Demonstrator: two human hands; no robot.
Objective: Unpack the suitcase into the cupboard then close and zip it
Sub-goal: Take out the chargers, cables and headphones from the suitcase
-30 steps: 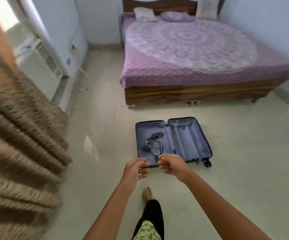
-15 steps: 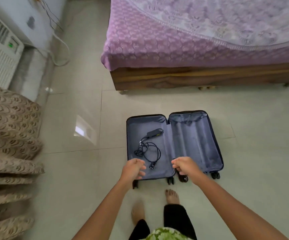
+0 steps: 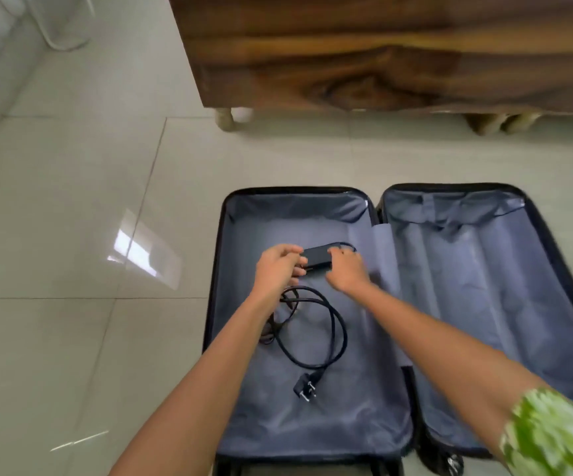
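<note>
Both hands have dropped from the near edge of the suitcase (image 3: 477, 304) into its left half, and the camera has come down much closer, so the bed (image 3: 364, 56) now shows only as a wooden side board across the top. The suitcase lies open flat on the tiled floor (image 3: 72, 235), both halves lined in grey-blue fabric.

In the left half lies a black adapter (image 3: 317, 260) near the far end, with its cable (image 3: 326, 324) looped toward the camera and ending in a plug (image 3: 306, 389) that rests on the lining. The left hand (image 3: 276, 269) has its fingers curled round the adapter's left end. The right hand (image 3: 346, 271) sits at the adapter's right end with fingers bent over it; whether it truly grips or only touches I cannot tell, as the frame is blurred there. Part of the cable runs under the left wrist. The right half holds nothing but creased lining.

A green patterned sleeve (image 3: 553, 438) shows at the lower right corner. A bed leg (image 3: 225, 120) stands on the floor just beyond the suitcase's far left corner.
</note>
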